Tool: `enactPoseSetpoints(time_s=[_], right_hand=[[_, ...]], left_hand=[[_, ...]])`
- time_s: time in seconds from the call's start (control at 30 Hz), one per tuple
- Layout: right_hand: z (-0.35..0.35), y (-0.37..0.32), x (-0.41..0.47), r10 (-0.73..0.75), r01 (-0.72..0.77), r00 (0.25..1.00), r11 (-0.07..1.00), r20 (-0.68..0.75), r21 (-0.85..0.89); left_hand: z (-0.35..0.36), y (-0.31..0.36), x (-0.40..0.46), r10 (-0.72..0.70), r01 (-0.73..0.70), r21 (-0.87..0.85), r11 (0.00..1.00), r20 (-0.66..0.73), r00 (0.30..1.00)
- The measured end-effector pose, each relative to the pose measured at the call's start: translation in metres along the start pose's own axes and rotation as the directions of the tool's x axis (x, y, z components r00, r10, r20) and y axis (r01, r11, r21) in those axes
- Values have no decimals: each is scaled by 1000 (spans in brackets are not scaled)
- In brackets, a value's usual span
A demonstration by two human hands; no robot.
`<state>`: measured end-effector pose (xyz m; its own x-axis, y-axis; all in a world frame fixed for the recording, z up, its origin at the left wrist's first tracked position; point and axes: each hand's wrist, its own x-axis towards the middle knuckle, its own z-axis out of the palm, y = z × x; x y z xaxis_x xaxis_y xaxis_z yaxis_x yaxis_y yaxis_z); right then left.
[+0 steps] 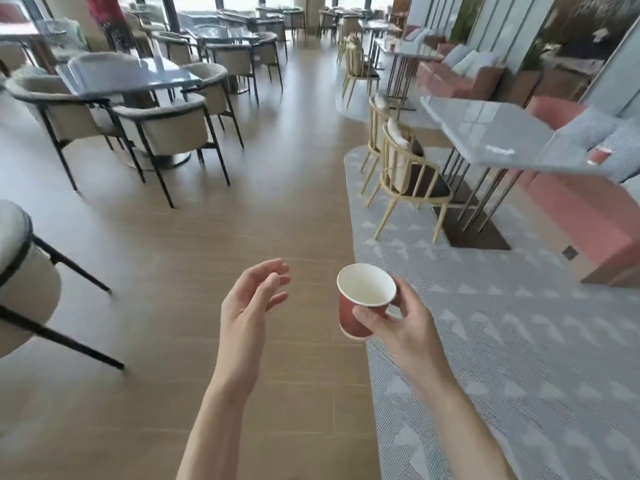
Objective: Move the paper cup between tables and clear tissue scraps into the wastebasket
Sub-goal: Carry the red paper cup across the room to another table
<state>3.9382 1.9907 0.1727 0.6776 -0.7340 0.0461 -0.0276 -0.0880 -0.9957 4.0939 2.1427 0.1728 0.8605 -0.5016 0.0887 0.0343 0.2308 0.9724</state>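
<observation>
The far end of the room is blurring out, and the distant tables and chairs there are too soft to tell apart. A cream chair [24, 271] is being cut off by the left edge, showing only part of its back and two dark legs. On the grey tabletop [491, 133] at the right, a small white scrap [498, 149] is lying near the front edge, too smeared to say whether it is tissue; a small red thing [599, 156] just beside the tabletop's right end is likewise hard to make out. The lower forearms are running out of the bottom of the frame.

A wide strip of wooden floor [277, 168] is lying open down the middle, between the dark-legged chairs and blue tabletop [128, 76] on the left and the patterned grey carpet [519, 341] on the right. The carpet's curved edge is passing just under the right hand. Two pale wooden chairs [405, 168] are standing beside the grey tabletop, with a pink bench [581, 220] behind it.

The right hand [398, 323] is pinching the paper cup [360, 303] near its rim, thumb on the near side and fingers curling round the far side. The red cup is being held in the air, tilting slightly, its white inside showing. The left hand [249, 306] is hovering beside it, apart from it, palm turned inward, fingers loosely spread and holding nothing.
</observation>
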Motion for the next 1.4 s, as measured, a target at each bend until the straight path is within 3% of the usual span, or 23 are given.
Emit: enactPoseSetpoints(time_s=[0.33, 0.63, 0.83, 1.07, 1.4], right_hand=[[51, 13, 229, -1, 2, 1000, 999, -15, 51], [85, 29, 511, -29, 27, 999, 996, 28, 82], [94, 8, 663, -52, 48, 997, 996, 56, 76], [108, 43, 817, 1, -1, 1000, 1000, -8, 24], [133, 20, 1108, -58, 57, 995, 998, -86, -14]], left_hand=[[21, -30, 229, -32, 30, 47, 998, 32, 999], [64, -47, 491, 35, -34, 131, 991, -8, 999], [100, -40, 640, 75, -73, 113, 991, -19, 997], [139, -90, 797, 23, -26, 101, 995, 24, 999], [204, -100, 1108, 77, -77, -11, 997, 96, 992]])
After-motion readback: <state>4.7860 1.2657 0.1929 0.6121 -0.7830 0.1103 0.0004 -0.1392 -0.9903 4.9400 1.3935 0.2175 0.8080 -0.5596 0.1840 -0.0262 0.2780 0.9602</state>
